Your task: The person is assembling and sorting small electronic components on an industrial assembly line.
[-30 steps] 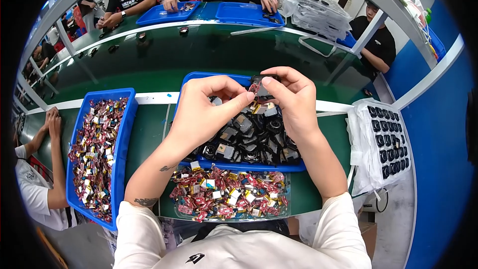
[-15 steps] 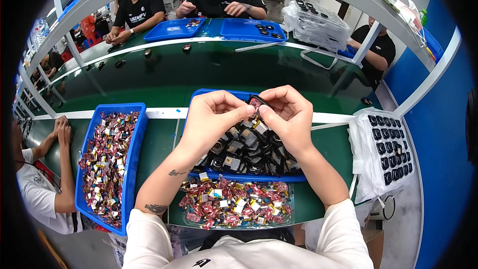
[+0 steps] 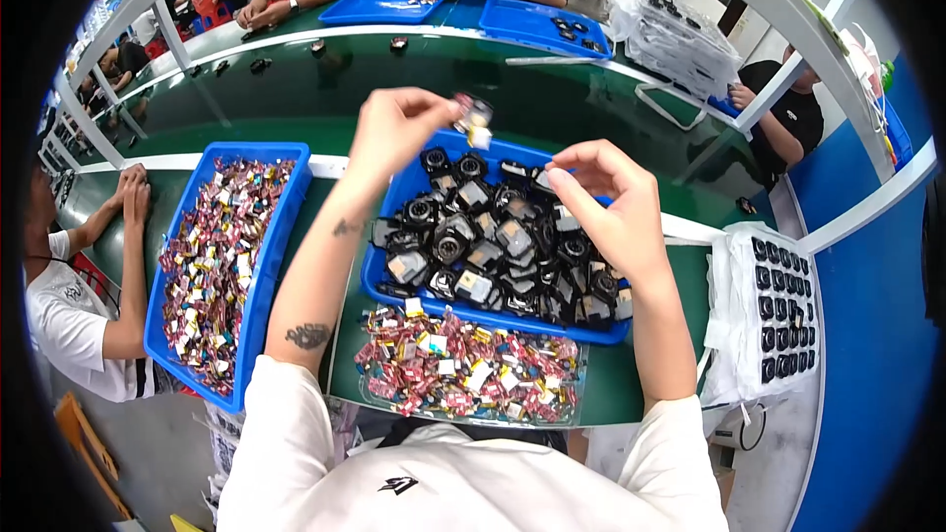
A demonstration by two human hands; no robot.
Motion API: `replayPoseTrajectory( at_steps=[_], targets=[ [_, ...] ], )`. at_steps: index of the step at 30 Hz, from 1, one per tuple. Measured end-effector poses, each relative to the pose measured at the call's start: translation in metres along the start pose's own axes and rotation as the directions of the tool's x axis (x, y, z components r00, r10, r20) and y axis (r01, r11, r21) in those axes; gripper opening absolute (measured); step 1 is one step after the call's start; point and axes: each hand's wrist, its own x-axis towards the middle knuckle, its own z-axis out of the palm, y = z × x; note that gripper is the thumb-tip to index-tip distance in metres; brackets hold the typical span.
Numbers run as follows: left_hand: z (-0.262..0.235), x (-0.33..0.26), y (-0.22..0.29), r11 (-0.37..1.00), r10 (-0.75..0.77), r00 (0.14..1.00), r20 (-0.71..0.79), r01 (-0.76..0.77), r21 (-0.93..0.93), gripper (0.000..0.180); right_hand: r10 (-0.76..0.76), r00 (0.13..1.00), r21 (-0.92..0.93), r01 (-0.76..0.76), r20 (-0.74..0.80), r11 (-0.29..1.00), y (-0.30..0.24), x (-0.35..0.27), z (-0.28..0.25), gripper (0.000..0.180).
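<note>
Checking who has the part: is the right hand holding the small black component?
No, the left hand pinches the small component above the blue tray; the right hand is empty.

Person's own arms, head view. Both forearms enter from the lower edge, bare below short white sleeves. The left forearm, tattooed near the elbow and at mid-forearm, extends up and forward; the left hand is raised, thumb and fingertips pinched together. The right forearm rises more steeply; the right hand is held lower, well apart from the left, fingers curled loosely and holding nothing.
</note>
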Motion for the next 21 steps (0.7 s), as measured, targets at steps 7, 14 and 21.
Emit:
replayPoseTrajectory(
  at_steps=[7, 14, 21],
  targets=[
    [-0.041, 0.057, -0.113, 0.744, -0.357, 0.932, -0.064, 0.325, 0.584, 0.030, -0.113, 0.871, -0.153, 0.210, 0.479, 0.966, 0.001, -0.018, 0.021, 0.017],
    [-0.037, 0.042, -0.095, 0.834, -0.169, 0.982, -0.088, 0.190, 0.518, 0.039, -0.209, 0.659, -0.237, 0.520, 0.722, 0.821, 0.001, -0.051, 0.060, 0.021],
    [-0.007, -0.023, 0.037, 0.991, 0.130, 0.960, 0.248, -0.126, -0.033, 0.026, -0.263, 0.627, 0.040, 0.347, 0.734, 0.937, 0.001, -0.042, 0.051, 0.017]
  ],
)
